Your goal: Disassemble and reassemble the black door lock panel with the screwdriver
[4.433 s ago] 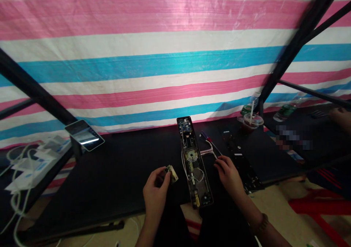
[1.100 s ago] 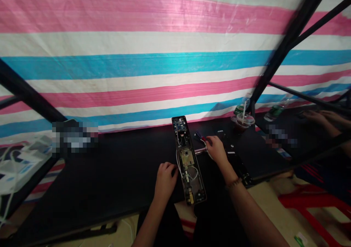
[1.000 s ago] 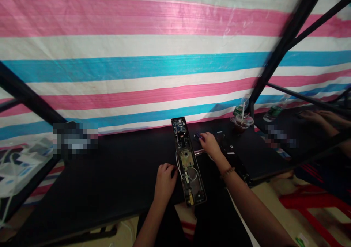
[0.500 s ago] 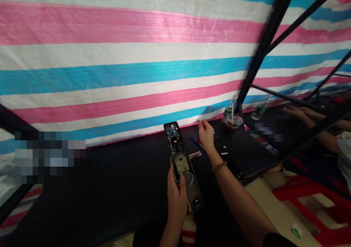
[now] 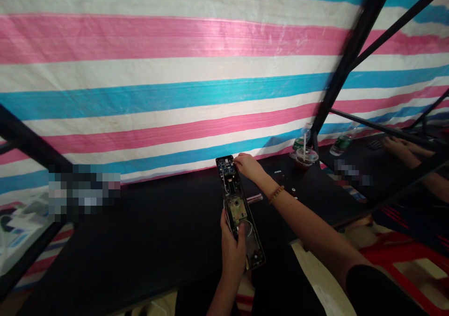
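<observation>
A long, narrow electronic lock housing (image 5: 242, 206), black and open, stands tilted over the table with its inside showing. A blue-black circuit board (image 5: 226, 167) fills its upper end; a brassy metal plate and a loop of white wire lie lower down. My left hand (image 5: 234, 246) is closed around the housing's lower left side, thumb over the front. At the upper right edge of the circuit board, my right hand (image 5: 248, 166) has its fingers pinched together. Whatever sits between those fingertips is too small to make out.
On the black table (image 5: 168, 232), a pinkish strip (image 5: 255, 198) and small white bits lie right of the housing. A lidded drink cup (image 5: 306, 158) and a plastic bottle (image 5: 300, 138) stand farther back. A black metal frame (image 5: 336, 77) divides off another person's hands (image 5: 403, 147).
My right hand has moved left, from beside the housing to the circuit board's edge. My left hand keeps its hold on the housing. The view has shifted slightly.
</observation>
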The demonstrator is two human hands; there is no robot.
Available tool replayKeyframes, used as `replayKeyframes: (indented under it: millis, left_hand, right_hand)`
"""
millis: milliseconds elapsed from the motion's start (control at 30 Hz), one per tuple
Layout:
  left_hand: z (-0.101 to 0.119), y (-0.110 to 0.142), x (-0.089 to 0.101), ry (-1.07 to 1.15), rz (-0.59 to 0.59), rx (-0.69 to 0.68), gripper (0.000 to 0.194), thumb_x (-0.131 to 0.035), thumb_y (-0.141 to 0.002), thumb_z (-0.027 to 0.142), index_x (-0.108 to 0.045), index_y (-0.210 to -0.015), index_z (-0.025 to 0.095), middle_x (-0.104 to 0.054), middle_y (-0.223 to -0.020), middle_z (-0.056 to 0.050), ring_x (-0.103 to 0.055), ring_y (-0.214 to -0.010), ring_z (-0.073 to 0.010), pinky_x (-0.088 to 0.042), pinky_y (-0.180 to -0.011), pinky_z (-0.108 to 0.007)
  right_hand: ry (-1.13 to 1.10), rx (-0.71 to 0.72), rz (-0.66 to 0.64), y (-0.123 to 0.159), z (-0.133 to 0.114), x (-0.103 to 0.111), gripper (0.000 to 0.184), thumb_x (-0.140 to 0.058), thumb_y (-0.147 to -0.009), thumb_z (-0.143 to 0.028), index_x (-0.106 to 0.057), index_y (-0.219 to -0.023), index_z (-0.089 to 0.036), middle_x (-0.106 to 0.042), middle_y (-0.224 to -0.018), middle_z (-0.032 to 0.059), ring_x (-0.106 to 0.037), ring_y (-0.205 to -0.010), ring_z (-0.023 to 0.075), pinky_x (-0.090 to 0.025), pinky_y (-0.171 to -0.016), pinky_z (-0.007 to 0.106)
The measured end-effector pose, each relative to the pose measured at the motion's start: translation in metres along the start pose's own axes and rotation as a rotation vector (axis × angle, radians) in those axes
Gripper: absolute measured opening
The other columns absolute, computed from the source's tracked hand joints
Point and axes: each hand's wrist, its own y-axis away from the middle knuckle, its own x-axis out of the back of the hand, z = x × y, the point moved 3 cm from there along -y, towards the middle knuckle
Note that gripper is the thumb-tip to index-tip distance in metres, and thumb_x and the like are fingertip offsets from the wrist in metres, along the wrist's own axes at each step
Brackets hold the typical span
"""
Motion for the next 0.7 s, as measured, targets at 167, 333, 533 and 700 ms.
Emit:
replayKeyframes:
  millis: [167, 333, 533, 700]
  left_hand:
    - [0.0, 0.0, -0.001, 0.072, 0.01, 0.031, 0.068, -0.05, -0.099, 0.045, -0.024, -0.157, 0.019, -0.045, -0.156, -0.018, -0.046, -0.143, -0.0283, -0.039, -0.117, -0.045]
    - [-0.002, 0.001, -0.002, 0.121, 0.03, 0.041, 0.068, -0.051, -0.098, 0.046, -0.027, -0.156, 0.018, -0.043, -0.157, -0.018, -0.044, -0.145, -0.029, -0.035, -0.119, -0.046]
    - [-0.001, 0.001, -0.002, 0.121, 0.028, 0.042, 0.067, -0.05, -0.099, 0.045, -0.026, -0.156, 0.019, -0.044, -0.156, -0.018, -0.044, -0.145, -0.0284, -0.035, -0.12, -0.046]
    - [-0.002, 0.002, -0.003, 0.114, 0.027, 0.038, 0.067, -0.05, -0.099, 0.045, -0.026, -0.156, 0.019, -0.044, -0.156, -0.018, -0.046, -0.143, -0.0288, -0.037, -0.118, -0.047]
  right_hand:
    - [0.118, -0.036, -0.076, -0.01, -0.008, -0.002, 0.023, -0.05, -0.099, -0.02, -0.073, -0.101, -0.015, -0.071, -0.103, 0.013, -0.066, -0.095, 0.0215, -0.045, -0.085, 0.028]
    - [0.202, -0.033, -0.137, -0.007, -0.019, -0.005, 0.025, -0.049, -0.099, -0.024, -0.072, -0.103, -0.017, -0.07, -0.108, 0.0125, -0.068, -0.096, 0.0224, -0.047, -0.082, 0.028]
    - [0.257, -0.04, -0.198, 0.004, -0.022, 0.001, 0.026, -0.047, -0.1, -0.023, -0.072, -0.103, -0.016, -0.07, -0.109, 0.0131, -0.069, -0.096, 0.0217, -0.049, -0.083, 0.027]
    - [0.288, -0.034, -0.233, 0.019, -0.026, 0.003, 0.022, -0.05, -0.098, -0.021, -0.071, -0.101, -0.016, -0.071, -0.109, 0.013, -0.07, -0.097, 0.0225, -0.05, -0.084, 0.028]
